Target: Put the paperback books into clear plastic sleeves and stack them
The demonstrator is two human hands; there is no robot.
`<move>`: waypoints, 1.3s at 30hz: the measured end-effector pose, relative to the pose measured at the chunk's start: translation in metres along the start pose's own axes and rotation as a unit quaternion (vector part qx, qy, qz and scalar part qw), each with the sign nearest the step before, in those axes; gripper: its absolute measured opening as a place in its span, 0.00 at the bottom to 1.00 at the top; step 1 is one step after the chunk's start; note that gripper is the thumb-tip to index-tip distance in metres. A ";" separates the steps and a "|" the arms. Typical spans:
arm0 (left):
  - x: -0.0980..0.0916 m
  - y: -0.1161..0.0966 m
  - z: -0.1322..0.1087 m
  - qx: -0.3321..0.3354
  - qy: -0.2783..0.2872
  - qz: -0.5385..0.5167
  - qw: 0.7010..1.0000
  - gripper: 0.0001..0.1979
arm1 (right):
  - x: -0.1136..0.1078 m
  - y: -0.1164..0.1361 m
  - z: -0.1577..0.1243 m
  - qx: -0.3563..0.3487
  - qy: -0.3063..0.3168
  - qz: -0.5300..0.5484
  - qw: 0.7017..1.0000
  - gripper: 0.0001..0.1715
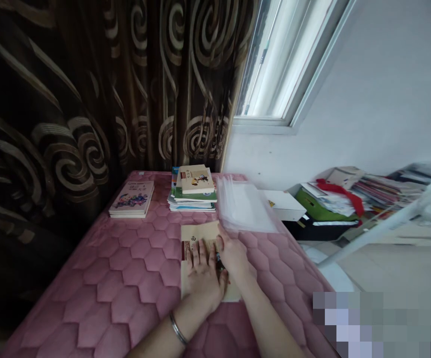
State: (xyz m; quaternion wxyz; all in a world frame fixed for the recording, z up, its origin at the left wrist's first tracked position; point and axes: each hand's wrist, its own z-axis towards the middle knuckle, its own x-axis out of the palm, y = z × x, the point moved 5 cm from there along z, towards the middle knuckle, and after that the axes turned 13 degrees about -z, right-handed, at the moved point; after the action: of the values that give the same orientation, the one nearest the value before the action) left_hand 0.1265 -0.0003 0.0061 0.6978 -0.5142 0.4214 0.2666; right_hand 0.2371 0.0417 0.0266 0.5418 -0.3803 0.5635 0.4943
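A cream-covered book (200,230) lies on the pink quilted surface directly in front of me. My left hand (203,276), with a silver bangle at the wrist, rests flat on its cover, fingers spread. My right hand (233,256) is at the book's right edge with its fingers curled in and closed on that side. Both hands hide much of the cover, and the right fingertips are partly out of sight.
Behind the book stands a stack of books (195,199). A smaller book pile (131,200) lies at the left, near a dark patterned curtain (170,74). Clear plastic sleeves (245,206) lie at the right, beside a white box (284,205). Papers pile up beyond the edge.
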 end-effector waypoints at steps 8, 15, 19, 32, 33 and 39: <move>-0.009 0.033 0.005 -0.039 -0.025 0.021 0.999 0.34 | 0.003 0.002 -0.003 -0.010 0.022 -0.085 0.996 0.26; -0.012 0.026 0.015 -0.054 -0.009 0.045 0.998 0.33 | 0.008 0.002 -0.003 -0.020 -0.001 -0.092 0.996 0.25; -0.004 0.009 0.033 0.040 0.022 0.008 0.999 0.31 | 0.009 0.000 -0.005 -0.016 -0.001 -0.089 0.996 0.25; -0.051 0.068 0.010 -0.130 -0.056 0.037 0.989 0.24 | 0.019 -0.011 0.005 -0.117 0.044 -0.072 0.990 0.26; -0.051 0.065 0.009 -0.135 -0.054 0.022 0.989 0.23 | 0.019 -0.011 0.005 -0.124 0.042 -0.077 0.988 0.27; -0.046 0.065 0.024 -0.194 -0.048 -0.036 0.979 0.24 | 0.015 -0.006 0.002 -0.119 0.038 -0.090 0.988 0.27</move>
State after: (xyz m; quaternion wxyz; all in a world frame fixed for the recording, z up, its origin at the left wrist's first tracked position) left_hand 0.0584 0.0462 0.0163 0.6135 -0.6413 0.3091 0.3416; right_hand 0.2418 0.0436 0.0115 0.5128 -0.5101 0.4842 0.4923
